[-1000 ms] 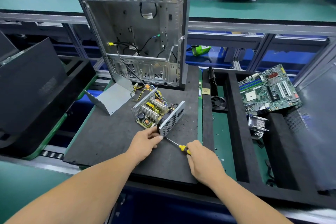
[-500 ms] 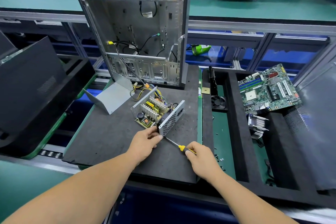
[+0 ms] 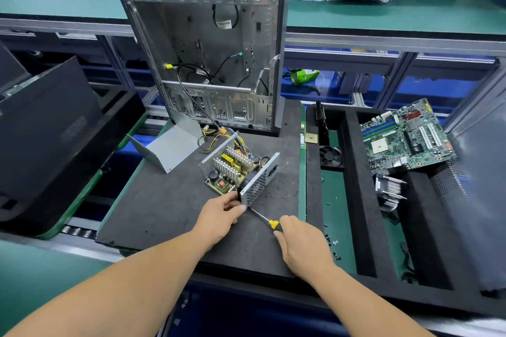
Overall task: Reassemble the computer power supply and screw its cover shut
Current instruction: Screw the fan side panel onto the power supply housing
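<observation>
The open power supply [image 3: 238, 169] sits on the black mat [image 3: 164, 208], its circuit board and heat sinks exposed between two perforated metal walls. My left hand [image 3: 220, 216] grips its near corner by the right perforated wall. My right hand [image 3: 299, 243] holds a yellow-and-black screwdriver [image 3: 267, 221], whose shaft points up-left at the bottom corner of that wall. The bent grey metal cover [image 3: 171, 148] lies apart on the mat, left of the supply. Yellow and black wires run from the supply toward the case.
An empty computer case [image 3: 208, 57] stands upright behind the supply. A black foam tray [image 3: 353, 186] to the right holds a motherboard [image 3: 405, 139], a fan [image 3: 331, 157], a heat sink [image 3: 388, 189] and loose screws [image 3: 332, 243]. A black panel [image 3: 46, 131] leans at left.
My right hand has shifted slightly along the screwdriver handle. The power supply and my left hand stay put.
</observation>
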